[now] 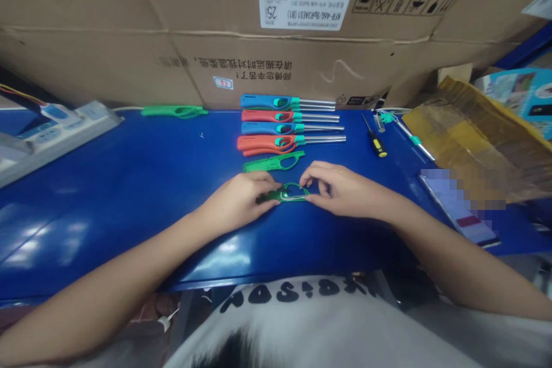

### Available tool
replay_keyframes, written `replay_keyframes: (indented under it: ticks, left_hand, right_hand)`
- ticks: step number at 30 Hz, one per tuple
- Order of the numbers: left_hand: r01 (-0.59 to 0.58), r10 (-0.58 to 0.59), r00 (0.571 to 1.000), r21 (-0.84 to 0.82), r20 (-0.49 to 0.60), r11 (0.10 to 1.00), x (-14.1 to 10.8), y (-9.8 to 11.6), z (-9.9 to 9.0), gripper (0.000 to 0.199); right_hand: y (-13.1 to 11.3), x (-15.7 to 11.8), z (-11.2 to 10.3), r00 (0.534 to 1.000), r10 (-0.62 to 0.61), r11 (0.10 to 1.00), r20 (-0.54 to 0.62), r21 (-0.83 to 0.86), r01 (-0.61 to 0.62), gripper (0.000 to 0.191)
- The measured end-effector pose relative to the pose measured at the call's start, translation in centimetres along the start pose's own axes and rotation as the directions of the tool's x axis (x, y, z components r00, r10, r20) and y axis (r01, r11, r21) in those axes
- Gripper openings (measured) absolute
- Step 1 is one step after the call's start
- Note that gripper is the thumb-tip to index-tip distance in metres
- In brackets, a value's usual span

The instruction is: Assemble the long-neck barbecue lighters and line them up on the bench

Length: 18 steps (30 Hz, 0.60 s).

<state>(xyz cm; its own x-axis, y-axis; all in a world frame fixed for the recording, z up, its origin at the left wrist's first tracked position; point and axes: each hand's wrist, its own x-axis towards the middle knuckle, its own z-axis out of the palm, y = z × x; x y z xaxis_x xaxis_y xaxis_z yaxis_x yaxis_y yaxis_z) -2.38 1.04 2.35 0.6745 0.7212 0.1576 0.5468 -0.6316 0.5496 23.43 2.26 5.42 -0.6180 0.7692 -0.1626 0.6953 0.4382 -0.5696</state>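
My left hand (248,198) is closed on the left end of a green lighter shell half (295,198), thumb on the near side and fingers on the far side. A thin pale wire runs along the inside of this shell. At its right end my right hand (334,188) has thumb and forefinger curled in around the shell's edge; whether they also touch the wire I cannot tell. Just beyond my hands lies another green shell half (273,162) with a trigger loop.
Several blue and red long-nosed lighters (282,144) lie in a row behind. A green shell piece (175,111) and a power strip (56,132) are left. To the right are a screwdriver (375,138), a metal lighter tube (416,141), a phone (459,210) and a taped cardboard package (474,138). A cardboard wall (129,23) closes the back.
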Motion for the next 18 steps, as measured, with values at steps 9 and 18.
replay_keyframes:
  ticks: [9,18]
  left_hand:
    - [-0.031,0.025,0.996,-0.074,-0.083,0.997,0.2,0.0,-0.2,0.021]
    - [-0.042,-0.007,0.969,-0.196,-0.246,0.98,0.3,0.9,-0.3,0.018]
  right_hand:
    - [-0.2,-0.5,3.3,0.992,-0.082,0.973,-0.096,-0.223,0.059,0.012]
    - [-0.1,-0.4,3.6,0.989,-0.038,0.995,-0.143,-0.1,0.024,0.01]
